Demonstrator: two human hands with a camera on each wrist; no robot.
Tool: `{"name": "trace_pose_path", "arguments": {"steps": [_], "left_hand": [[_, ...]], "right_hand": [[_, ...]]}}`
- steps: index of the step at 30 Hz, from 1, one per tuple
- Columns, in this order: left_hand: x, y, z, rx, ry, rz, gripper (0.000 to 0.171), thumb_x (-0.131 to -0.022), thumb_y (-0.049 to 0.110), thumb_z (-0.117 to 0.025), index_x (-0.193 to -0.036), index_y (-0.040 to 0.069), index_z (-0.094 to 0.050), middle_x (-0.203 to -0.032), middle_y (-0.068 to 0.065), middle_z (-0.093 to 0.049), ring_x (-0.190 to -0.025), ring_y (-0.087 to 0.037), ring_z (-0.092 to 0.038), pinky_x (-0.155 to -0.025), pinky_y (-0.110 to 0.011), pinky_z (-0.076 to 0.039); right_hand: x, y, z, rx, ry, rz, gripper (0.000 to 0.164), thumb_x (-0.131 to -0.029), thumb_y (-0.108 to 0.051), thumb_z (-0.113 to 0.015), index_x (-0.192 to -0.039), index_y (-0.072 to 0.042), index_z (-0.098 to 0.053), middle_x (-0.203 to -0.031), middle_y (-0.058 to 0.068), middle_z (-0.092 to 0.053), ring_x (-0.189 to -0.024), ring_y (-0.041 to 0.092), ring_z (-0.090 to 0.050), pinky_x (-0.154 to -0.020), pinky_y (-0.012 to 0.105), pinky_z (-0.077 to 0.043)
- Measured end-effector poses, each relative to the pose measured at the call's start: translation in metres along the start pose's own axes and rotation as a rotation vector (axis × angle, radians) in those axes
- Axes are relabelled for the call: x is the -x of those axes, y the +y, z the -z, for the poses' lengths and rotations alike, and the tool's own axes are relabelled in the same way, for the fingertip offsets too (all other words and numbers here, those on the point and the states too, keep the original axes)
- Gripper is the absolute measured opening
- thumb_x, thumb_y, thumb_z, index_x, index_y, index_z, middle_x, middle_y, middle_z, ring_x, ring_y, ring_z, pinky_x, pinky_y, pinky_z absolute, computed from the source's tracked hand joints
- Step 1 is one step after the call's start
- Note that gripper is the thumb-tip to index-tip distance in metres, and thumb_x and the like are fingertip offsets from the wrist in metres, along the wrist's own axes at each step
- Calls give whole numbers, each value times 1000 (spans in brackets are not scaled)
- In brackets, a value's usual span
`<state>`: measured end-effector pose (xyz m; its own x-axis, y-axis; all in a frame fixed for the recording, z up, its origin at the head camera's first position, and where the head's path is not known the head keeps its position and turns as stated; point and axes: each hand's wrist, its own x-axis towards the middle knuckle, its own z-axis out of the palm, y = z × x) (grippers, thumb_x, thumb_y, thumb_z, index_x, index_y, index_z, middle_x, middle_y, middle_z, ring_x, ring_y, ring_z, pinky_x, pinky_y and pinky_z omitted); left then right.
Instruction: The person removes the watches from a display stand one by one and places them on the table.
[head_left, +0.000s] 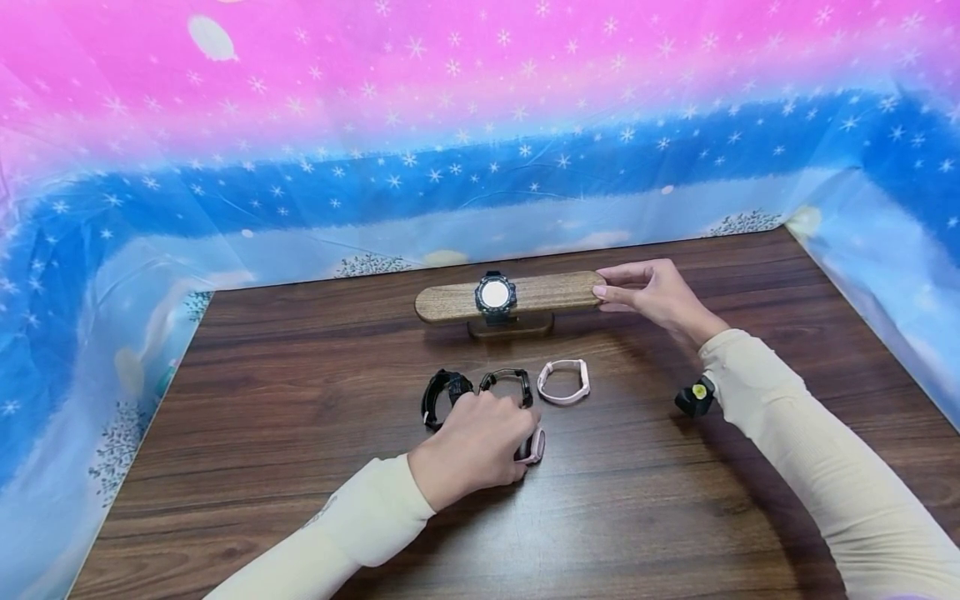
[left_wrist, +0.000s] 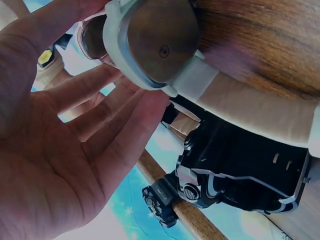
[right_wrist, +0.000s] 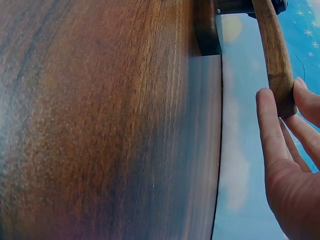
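Observation:
My left hand (head_left: pixel 477 442) is over the front of a group of watches. In the left wrist view its thumb and fingers come together at the edge of a white-strapped watch (left_wrist: pixel 162 42) with a large round face; the head view hides this watch. Just beyond it is a pink watch (head_left: pixel 534 448), close to the fingertips. My right hand (head_left: pixel 660 300) pinches the right end of a wooden watch stand (head_left: pixel 450 304) between thumb and fingers. A black watch with a bright round face (head_left: pixel 495 294) is strapped round the stand's bar.
Behind the left hand stand a chunky black watch (head_left: pixel 442 398), a dark slim-strapped watch (head_left: pixel 506 379) and a pale pink band (head_left: pixel 565 383). All are on a brown wooden table (head_left: pixel 300 367). A snowflake-patterned cloth (head_left: pixel 450 167) hangs round its back and sides.

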<state>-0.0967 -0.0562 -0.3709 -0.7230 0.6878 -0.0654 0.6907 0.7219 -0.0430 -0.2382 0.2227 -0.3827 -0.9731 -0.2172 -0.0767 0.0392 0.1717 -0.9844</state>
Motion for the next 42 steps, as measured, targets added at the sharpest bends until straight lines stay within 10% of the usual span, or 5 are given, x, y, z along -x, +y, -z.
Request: {"name": "trace_pose_path", "arguments": {"steps": [27,42], "left_hand": [[0,-3,3,41,-19,9,44,-73,53,-88,-70,24,-55,-67,7,-57,-52,-16,-54,-37,-33,-41],[7,-24,47,131,112,33,54,-83,49,-82,-124,16,-70,-105,-2,-72,-65,-18,-63,-40,-29,-43]], "right_hand": [[0,-2,0,5,-5,-8,51,-92,-9,-76,-136,8,-57,-135,28,-58,-95,31,-74,-94,41,-57],[-1,1,0,12,-4,-3,52,-93,-11,-76,-137,8,-57,-135,28,-59,-97,32,-74,-94,43,-57]]}}
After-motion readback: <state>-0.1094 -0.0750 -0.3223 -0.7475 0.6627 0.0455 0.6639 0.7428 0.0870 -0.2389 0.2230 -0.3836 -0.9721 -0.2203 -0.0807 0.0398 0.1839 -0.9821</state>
